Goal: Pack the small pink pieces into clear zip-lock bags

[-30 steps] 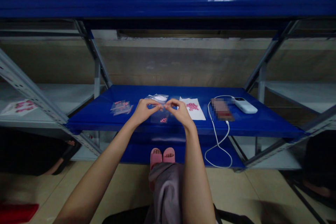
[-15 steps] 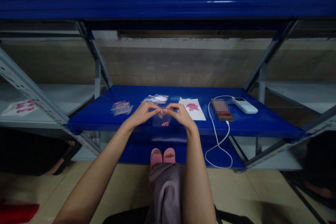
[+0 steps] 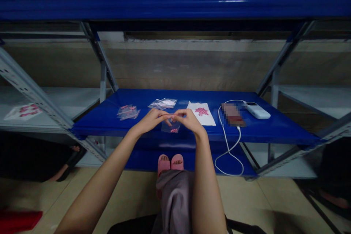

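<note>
A small clear plastic bag [image 3: 166, 128] hangs from my fingertips over the front edge of the blue shelf, several pink beads [image 3: 174, 130] at its bottom. My left hand [image 3: 153, 120] pinches the bag's top edge. From the other side my right hand [image 3: 188, 119] pinches the same edge, its thumb close to the left thumb. Whether the bag's mouth is sealed cannot be made out. Right of my hands, a pile of pink beads [image 3: 202, 111] lies on a white paper sheet [image 3: 210, 120].
Filled clear bags [image 3: 128, 112] lie at the left of the blue shelf [image 3: 93, 120]. A stack of flat clear bags [image 3: 163, 103] is behind my hands. A phone [image 3: 232, 114], its looping white cable [image 3: 226, 142] and a white power bank [image 3: 257, 110] are at the right.
My thumbs have come closer together along the bag's top edge. The bag with its beads stays held between both hands. The view has shifted slightly.
</note>
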A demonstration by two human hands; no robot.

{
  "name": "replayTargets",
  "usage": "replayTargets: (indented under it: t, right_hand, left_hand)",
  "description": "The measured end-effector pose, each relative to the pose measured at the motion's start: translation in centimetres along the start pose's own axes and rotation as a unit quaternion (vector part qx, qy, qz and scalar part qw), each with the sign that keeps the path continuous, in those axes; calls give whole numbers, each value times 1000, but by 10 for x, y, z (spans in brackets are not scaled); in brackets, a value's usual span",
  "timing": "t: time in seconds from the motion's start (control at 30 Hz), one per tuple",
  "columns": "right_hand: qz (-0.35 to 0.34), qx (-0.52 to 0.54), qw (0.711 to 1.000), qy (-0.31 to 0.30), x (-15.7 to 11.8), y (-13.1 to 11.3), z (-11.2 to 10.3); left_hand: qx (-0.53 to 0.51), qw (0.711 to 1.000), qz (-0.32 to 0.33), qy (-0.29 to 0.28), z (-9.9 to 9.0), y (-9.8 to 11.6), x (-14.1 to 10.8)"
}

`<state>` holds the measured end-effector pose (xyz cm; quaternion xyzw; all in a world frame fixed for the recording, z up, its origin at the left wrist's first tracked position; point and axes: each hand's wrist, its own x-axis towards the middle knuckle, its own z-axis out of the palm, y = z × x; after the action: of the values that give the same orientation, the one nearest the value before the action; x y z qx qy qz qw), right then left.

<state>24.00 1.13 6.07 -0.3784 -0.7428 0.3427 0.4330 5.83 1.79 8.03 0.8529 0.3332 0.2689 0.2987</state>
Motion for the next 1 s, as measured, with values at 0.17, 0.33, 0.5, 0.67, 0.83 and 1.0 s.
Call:
replayTargets:
  t: [0.17, 0.33, 0.5, 0.67, 0.83, 1.0]
  right_hand:
    - [5, 16, 1000, -2, 1, 3, 4]
    - [27, 61, 998, -18, 3, 6, 6]
    - [62, 89, 994, -9, 3, 8, 2]
    - [49, 81, 995, -10, 3, 12, 5]
    - [97, 110, 988, -39, 5, 21, 10]
    - [94, 84, 991, 49, -3, 7, -13]
  left_hand:
    - [45, 999, -13, 22, -1, 0, 2]
    - [74, 996, -14, 53, -7, -1, -2]
    - [90, 993, -16, 72, -6, -1, -3]
    - [58, 995, -52, 55, -1, -3, -1]
    - [30, 996, -55, 69, 1, -13, -4]
    - [40, 968, -70, 236, -28, -36, -3]
